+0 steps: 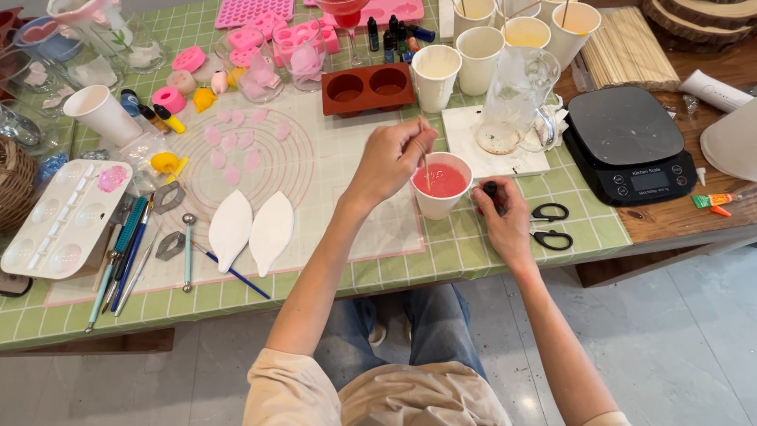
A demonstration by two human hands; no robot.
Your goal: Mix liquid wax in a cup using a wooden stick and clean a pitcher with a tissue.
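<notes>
Left hand (392, 160) fingers pinching stick (426, 167) in paper cup (441, 187) of pink liquid; right hand (505, 221) fingers gripping small dark bottle (490, 189).

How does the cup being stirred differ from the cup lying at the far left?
The stirred cup stands upright and holds pink-red liquid; the tipped cup lies on its side and looks empty. A left hand stirs the first; nothing touches the second. Both are white paper cups.

Green checked tablecloth (473, 256), wooden table (678, 221), grey tiled floor (678, 339).
</notes>
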